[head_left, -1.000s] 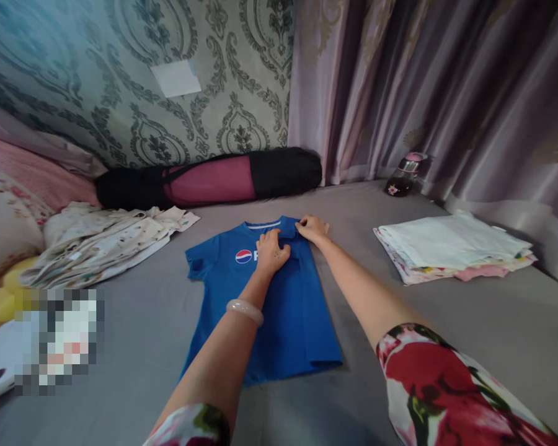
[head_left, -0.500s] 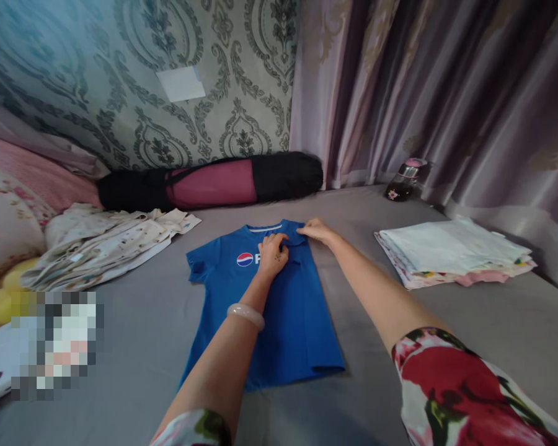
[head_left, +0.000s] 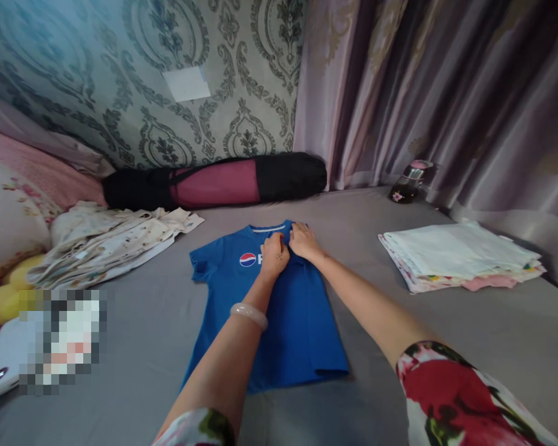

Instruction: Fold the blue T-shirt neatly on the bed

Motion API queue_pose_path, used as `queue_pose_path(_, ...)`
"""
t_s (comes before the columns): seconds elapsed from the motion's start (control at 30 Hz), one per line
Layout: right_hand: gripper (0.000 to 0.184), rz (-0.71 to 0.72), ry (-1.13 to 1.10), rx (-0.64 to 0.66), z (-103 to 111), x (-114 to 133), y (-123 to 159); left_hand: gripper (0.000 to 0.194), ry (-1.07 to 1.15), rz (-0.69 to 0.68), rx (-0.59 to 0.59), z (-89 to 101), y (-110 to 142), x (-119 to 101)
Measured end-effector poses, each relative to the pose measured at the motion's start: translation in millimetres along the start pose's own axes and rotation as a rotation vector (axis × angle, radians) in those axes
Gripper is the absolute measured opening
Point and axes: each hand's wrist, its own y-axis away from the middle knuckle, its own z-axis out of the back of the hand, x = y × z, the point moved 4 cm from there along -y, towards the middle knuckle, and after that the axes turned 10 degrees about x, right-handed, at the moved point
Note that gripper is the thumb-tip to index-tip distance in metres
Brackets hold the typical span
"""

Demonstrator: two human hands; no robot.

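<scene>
A blue T-shirt [head_left: 279, 334] with a round red, white and blue logo lies front side up, its right side turned inward along the length. On the chest, just below the collar, my left hand [head_left: 275, 255] has its fingers bent together on the fabric and covers part of the white lettering. Close beside it, my right hand [head_left: 304, 241] is closed on the folded cloth near the right shoulder. Its fingertips are partly hidden. The left sleeve of the shirt lies spread out flat.
Grey bed sheet [head_left: 139, 347] lies under everything. To the right is a stack of folded clothes [head_left: 460, 251], with a dark bottle [head_left: 408, 183] behind it. A black and maroon roll bag [head_left: 214, 184] lines the wall. Crumpled pale clothes [head_left: 116, 241] and a pillow [head_left: 13, 210] sit left.
My right hand has moved left from the shirt's right shoulder edge to beside my left hand, bringing cloth inward. My left hand stays on the chest. The view has shifted slightly.
</scene>
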Motion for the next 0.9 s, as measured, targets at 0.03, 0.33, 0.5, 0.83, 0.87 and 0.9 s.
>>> queue_pose_path(0.03,0.051,-0.017,0.022,0.016,-5.5,4.2,1.9,0.035,-0.01,0.021,-0.012,-0.8,-0.8,2.2)
queue_pose_path(0.33,0.066,-0.059,0.136,-0.024,-22.1,8.0,-0.3,0.036,-0.014,0.044,-0.053,-5.4,-9.9,11.1)
queue_pose_path(0.5,0.065,-0.076,0.14,-0.009,-22.7,7.9,-0.7,0.045,-0.064,-0.044,0.066,1.6,1.6,9.8)
queue_pose_path(0.83,0.06,-0.056,0.202,0.0,-14.5,23.6,0.1,0.059,-0.404,0.074,0.244,51.6,117.8,50.6)
queue_pose_path(0.87,0.06,-0.04,0.187,-0.009,-16.3,25.3,0.2,0.062,-0.425,0.118,0.241,55.8,129.3,54.3)
queue_pose_path(0.9,0.06,-0.029,0.164,-0.013,-18.4,26.1,0.3,0.065,-0.444,0.152,0.238,58.8,139.3,56.6)
